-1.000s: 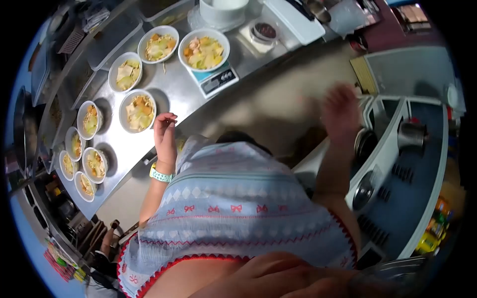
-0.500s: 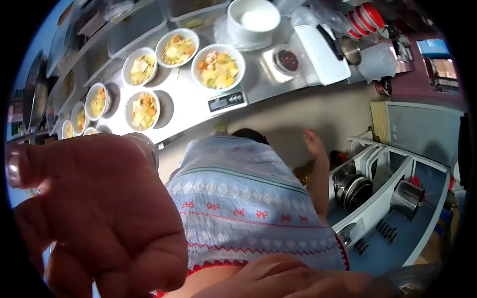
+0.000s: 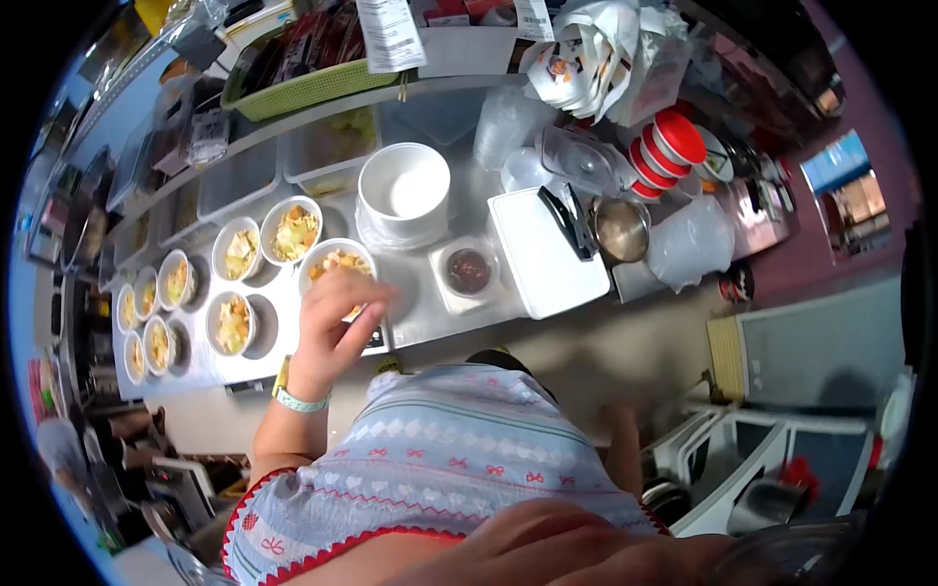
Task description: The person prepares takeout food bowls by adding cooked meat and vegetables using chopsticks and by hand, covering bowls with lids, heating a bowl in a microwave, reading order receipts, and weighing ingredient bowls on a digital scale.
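My left hand (image 3: 342, 317), with a band at its wrist, is over the white bowl of food (image 3: 337, 256) at the counter's front edge. Its fingers are bent, the thumb stands apart, and nothing shows between them. It hides part of the bowl and most of the scale (image 3: 375, 340) beneath. Left of it stand a bowl (image 3: 233, 324), another behind (image 3: 236, 248) and one beside that (image 3: 291, 230), all filled with noodles and pale and orange pieces. My right hand (image 3: 620, 418) hangs low beside the apron, smeared by motion, its fingers unclear.
Several smaller filled bowls (image 3: 159, 344) stand farther left. Behind my left hand are stacked white bowls (image 3: 404, 184); rightward, a dark-filled tub (image 3: 467, 271), a white board (image 3: 547, 259) with black tongs, a metal bowl (image 3: 620, 230) and red-rimmed containers (image 3: 677, 139). Another person (image 3: 73, 454) is at far left.
My left hand, large and close to the camera half a second ago, is now over the bowl on the scale. My right hand is lower. The view has shifted, showing more of the counter's right.
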Tool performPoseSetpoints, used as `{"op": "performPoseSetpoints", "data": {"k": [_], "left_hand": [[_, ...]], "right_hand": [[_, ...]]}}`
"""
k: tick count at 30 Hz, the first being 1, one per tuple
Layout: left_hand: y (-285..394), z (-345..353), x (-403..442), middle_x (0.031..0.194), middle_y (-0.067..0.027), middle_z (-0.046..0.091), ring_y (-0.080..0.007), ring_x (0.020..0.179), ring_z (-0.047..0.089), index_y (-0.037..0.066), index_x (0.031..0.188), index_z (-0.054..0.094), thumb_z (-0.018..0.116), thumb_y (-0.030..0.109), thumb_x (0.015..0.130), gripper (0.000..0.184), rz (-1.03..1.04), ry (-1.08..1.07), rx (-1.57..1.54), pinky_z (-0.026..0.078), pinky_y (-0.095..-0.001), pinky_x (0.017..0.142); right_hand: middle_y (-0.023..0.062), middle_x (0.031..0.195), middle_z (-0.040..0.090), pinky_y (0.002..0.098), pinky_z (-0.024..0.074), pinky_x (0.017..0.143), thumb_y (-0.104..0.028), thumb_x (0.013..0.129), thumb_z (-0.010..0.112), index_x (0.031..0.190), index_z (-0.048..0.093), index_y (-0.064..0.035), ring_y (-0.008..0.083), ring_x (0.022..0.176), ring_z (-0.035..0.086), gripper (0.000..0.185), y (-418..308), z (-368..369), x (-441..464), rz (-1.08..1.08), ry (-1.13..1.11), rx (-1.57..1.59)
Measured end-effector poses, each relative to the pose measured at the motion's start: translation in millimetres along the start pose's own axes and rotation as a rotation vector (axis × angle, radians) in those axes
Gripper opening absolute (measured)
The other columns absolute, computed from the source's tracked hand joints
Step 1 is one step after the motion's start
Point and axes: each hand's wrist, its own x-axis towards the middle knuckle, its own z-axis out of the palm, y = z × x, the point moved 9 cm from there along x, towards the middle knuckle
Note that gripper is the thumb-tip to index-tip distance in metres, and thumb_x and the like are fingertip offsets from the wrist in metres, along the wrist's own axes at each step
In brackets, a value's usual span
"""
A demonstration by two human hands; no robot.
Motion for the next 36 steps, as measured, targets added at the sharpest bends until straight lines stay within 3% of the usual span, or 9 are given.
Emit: {"op": "performPoseSetpoints", "data": {"k": [6,10,12,13,21,24,26,30,36], "left_hand": [[0,101,74,0.126,-0.0129,0.044,-0.0246,0.117,0.045,0.003,0.111,0.058,0.055,0.002,0.081,0.03,-0.136,0.059,-0.001,0.038,-0.0329,0.097],[-27,149,169,0.136,-0.0144,0.034,-0.0271,0.132,0.029,0.011,0.125,0.049,0.059,0.014,0.084,0.042,-0.083,0.183,-0.084,0.034,-0.0367,0.101],[-43,152,218,0.136,-0.0149,0.035,-0.0276,0.134,0.025,0.011,0.125,0.048,0.058,0.016,0.084,0.042,-0.051,0.273,-0.081,0.03,-0.0372,0.104],[-51,150,237,0.136,-0.0152,0.036,-0.0278,0.134,0.023,0.011,0.125,0.049,0.057,0.017,0.084,0.042,-0.029,0.327,0.016,0.028,-0.0372,0.106],[-121,151,288,0.115,-0.0033,0.054,-0.014,0.108,0.044,0.007,0.127,0.049,0.052,0.019,0.087,0.042,-0.093,0.432,-0.386,0.032,-0.0281,0.094],[-125,153,286,0.106,0.0007,0.055,-0.0085,0.092,0.045,0.008,0.128,0.05,0.052,0.018,0.086,0.043,-0.134,0.455,-0.461,0.034,-0.0231,0.081],[-129,157,285,0.099,0.0019,0.053,-0.0075,0.087,0.043,0.008,0.128,0.05,0.053,0.018,0.085,0.044,-0.167,0.459,-0.524,0.034,-0.0225,0.08],[-134,155,285,0.094,0.0026,0.05,-0.0071,0.084,0.041,0.008,0.128,0.05,0.054,0.017,0.084,0.044,-0.189,0.496,-0.49,0.034,-0.021,0.077],[-134,155,284,0.096,0.0012,0.05,-0.008,0.084,0.041,0.007,0.129,0.048,0.054,0.016,0.084,0.046,-0.192,0.489,-0.507,0.034,-0.0207,0.078]], "right_hand": [[0.0092,0.092,0.063,0.0359,0.052,0.059,-0.024,0.088,0.053,0.107,0.059,-0.0076,0.0247,0.07,0.064,0.026,43,-24,82,0.0,-0.098,-0.017],[0.0139,0.095,0.065,0.0329,0.0517,0.063,-0.002,0.083,0.057,0.115,0.06,-0.0089,0.0209,0.09,0.063,0.033,19,-54,93,0.011,-0.134,0.072],[0.0135,0.096,0.065,0.0334,0.0517,0.065,0.001,0.081,0.053,0.106,0.063,-0.0067,0.0229,0.09,0.063,0.028,41,-40,120,0.015,-0.136,0.605],[0.0131,0.096,0.065,0.034,0.052,0.067,0.004,0.081,0.049,0.101,0.063,-0.0025,0.0246,0.089,0.063,0.026,55,-33,149,-0.234,-0.084,0.145],[0.0142,0.102,0.064,0.0357,0.053,0.07,0.003,0.078,0.054,0.089,0.064,0.0002,0.0237,0.1,0.057,0.015,45,-39,130,-0.77,0.013,-0.425],[0.0148,0.109,0.06,0.0361,0.0537,0.067,0.004,0.075,0.057,0.1,0.062,-0.0008,0.0238,0.107,0.053,0.027,69,-52,142,-0.682,0.097,-0.399],[0.0185,0.113,0.056,0.0337,0.0533,0.064,0.005,0.075,0.057,0.116,0.053,-0.0006,0.0252,0.1,0.057,0.042,93,-76,134,-0.028,0.022,0.547],[0.0219,0.118,0.05,0.0329,0.0517,0.06,0.005,0.08,0.053,0.126,0.044,-0.0011,0.0241,0.091,0.06,0.048,62,-94,110,-0.136,-0.004,0.31],[0.015,0.088,0.061,0.0312,0.0451,0.05,0.003,0.08,0.054,0.123,0.048,-0.0023,0.0189,0.061,0.058,0.043,113,-84,141,0.139,0.03,0.761]]}}
